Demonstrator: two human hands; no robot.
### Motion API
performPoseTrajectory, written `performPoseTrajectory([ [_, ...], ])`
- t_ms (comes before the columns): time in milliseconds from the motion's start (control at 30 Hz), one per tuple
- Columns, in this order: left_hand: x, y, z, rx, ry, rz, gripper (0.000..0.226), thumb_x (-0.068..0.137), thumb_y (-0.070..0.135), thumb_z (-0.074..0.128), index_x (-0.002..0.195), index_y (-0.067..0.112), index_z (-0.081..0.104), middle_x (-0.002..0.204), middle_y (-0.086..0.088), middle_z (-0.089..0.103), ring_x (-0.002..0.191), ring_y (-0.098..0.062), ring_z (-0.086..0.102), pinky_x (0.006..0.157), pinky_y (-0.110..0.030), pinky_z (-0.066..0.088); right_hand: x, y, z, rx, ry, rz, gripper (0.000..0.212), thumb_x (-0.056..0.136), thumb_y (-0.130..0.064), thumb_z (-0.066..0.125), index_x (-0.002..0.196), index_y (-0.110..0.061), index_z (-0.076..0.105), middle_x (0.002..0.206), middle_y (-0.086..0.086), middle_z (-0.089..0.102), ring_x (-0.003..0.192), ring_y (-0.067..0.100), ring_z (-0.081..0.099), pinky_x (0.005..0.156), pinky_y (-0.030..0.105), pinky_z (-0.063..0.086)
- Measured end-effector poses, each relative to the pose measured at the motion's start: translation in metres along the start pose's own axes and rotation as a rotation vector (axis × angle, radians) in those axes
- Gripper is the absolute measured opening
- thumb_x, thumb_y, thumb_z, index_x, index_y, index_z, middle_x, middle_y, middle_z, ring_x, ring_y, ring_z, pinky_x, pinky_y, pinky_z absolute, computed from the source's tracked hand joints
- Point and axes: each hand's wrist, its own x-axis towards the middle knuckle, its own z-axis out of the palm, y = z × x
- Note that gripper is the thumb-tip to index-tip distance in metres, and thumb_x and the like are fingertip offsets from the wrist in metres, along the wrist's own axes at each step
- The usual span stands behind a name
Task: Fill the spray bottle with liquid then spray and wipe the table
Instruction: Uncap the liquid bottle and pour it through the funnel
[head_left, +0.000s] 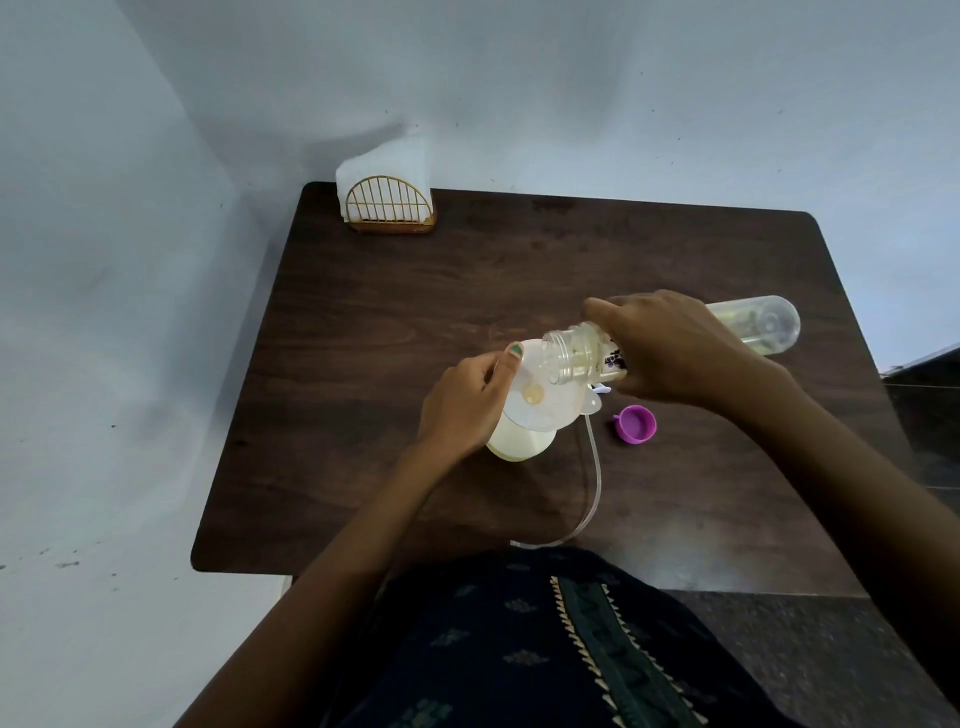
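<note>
A clear refill bottle (748, 325) lies tipped almost flat in my right hand (670, 353), which grips its middle. Its open mouth hangs over a translucent funnel (540, 400). The funnel sits in the neck of the pale spray bottle (519, 444), which stands on the dark wooden table (395, 322). My left hand (462, 402) holds the funnel's left rim, thumb on top. A little yellowish liquid shows in the funnel's centre. The spray head's thin clear tube (589, 488) trails on the table toward me, its head mostly hidden behind the funnel.
A purple cap (636, 423) lies open side up just right of the funnel. A gold wire holder with white napkins (387, 195) stands at the table's far left corner against the pale wall. My dark patterned clothing fills the near edge.
</note>
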Motion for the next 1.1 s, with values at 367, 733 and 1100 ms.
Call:
performPoseTrajectory([
  [367, -0.0008, 0.0007, -0.0003, -0.012, 0.004, 0.002, 0.048, 0.099, 0.051, 0.033, 0.062, 0.026, 0.049, 0.059, 0.007, 0.051, 0.072, -0.022, 0.063, 0.061, -0.031, 0.038, 0.0003, 0.002, 0.0021, -0.009, 0.018, -0.002, 0.036, 0.076, -0.025, 0.072, 0.103, -0.015, 0.051, 0.088, 0.003, 0.067, 0.074, 0.026, 0.06, 0.059, 0.027, 0.03],
  [733, -0.0013, 0.0022, -0.0009, -0.002, 0.0, -0.005, 0.049, 0.098, 0.052, 0.033, 0.06, 0.024, 0.046, 0.059, 0.006, 0.051, 0.069, -0.022, 0.061, 0.061, -0.032, 0.038, 0.0012, 0.0037, 0.0047, -0.012, 0.018, -0.007, 0.037, 0.075, -0.025, 0.072, 0.103, -0.016, 0.051, 0.086, 0.002, 0.066, 0.073, 0.025, 0.061, 0.06, 0.027, 0.033],
  [1100, 0.0007, -0.002, 0.0002, -0.003, -0.018, -0.021, 0.045, 0.098, 0.052, 0.033, 0.067, 0.026, 0.052, 0.065, 0.008, 0.053, 0.071, -0.018, 0.06, 0.064, -0.034, 0.043, 0.0022, 0.0038, 0.0058, -0.014, 0.009, -0.008, 0.036, 0.075, -0.025, 0.072, 0.103, -0.016, 0.051, 0.086, 0.002, 0.066, 0.074, 0.024, 0.061, 0.059, 0.028, 0.038],
])
